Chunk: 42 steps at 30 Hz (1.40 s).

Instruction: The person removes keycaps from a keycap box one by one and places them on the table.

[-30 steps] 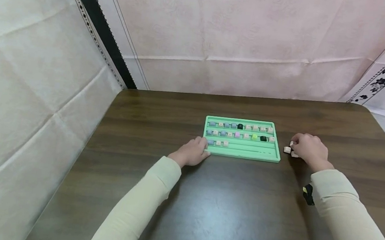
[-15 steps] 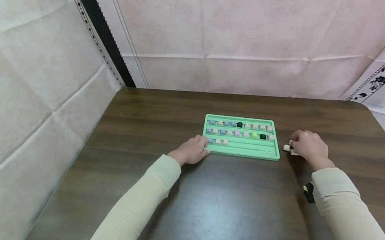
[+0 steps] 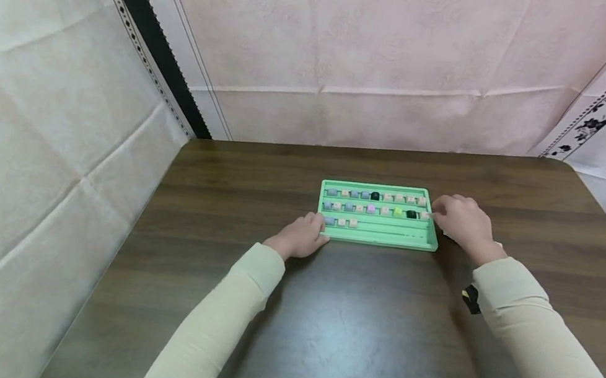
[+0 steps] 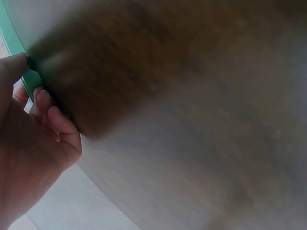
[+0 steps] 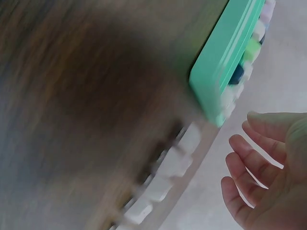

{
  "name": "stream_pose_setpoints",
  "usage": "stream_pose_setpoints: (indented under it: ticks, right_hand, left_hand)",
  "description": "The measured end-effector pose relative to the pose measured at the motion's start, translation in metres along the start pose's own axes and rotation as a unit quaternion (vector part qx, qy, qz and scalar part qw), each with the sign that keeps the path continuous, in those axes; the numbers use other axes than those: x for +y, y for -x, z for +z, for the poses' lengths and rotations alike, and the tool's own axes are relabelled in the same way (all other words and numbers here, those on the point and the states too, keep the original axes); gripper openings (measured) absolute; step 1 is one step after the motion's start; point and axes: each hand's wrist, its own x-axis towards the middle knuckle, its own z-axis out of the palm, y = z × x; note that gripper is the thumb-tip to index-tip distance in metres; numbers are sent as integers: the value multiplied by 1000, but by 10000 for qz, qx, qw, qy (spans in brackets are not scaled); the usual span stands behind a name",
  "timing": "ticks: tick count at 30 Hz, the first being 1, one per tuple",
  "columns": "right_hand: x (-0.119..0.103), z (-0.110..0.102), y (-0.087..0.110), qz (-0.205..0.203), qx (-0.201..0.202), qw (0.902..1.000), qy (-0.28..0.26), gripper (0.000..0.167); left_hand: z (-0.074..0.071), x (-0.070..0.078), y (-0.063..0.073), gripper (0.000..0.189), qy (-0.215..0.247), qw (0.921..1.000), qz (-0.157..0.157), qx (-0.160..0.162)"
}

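Note:
A mint-green tray (image 3: 387, 240) lies on the table, with small coloured keycaps (image 3: 370, 209) in three rows. The front row has a few at its left end only. My left hand (image 3: 300, 237) grips the tray's left front corner; in the left wrist view its thumb and curled fingers are at the green edge (image 4: 31, 81). My right hand (image 3: 464, 225) is at the tray's right side, fingertips close to the last pale keycap (image 3: 424, 215) of the middle row. In the right wrist view its fingers are loosely bent, with no keycap visible between them. Loose white keycaps (image 5: 158, 188) lie below.
The brown wooden table (image 3: 319, 340) extends in front of the tray and to both sides. Pale cloth (image 3: 406, 70) hangs behind the table and along its left. A dark strap piece (image 3: 471, 299) shows at the right sleeve cuff.
My right hand has moved left from the loose white keycaps to the tray's right edge. My left hand stays on the corner. The head view has shifted slightly.

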Motion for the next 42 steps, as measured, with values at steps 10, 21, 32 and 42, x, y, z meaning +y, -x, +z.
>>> stream_pose_setpoints:
  ticks: [10,21,32,42]
  right_hand:
    - [-33,12,-5,-566,76,9984,42,30]
    - [-74,33,-15,-1158,84,9932,14,25]
    - [-109,53,-19,-1405,-103,9900,32,25]
    - [-121,62,-19,-1654,-30,9858,297,20]
  left_hand:
    - [1,-3,0,25,43,10000,-28,-19]
    - [2,-4,-1,24,29,10000,-35,-59]
    - [1,-3,-2,24,-31,9999,36,-116]
    - [1,-4,-6,23,-89,9999,69,-98]
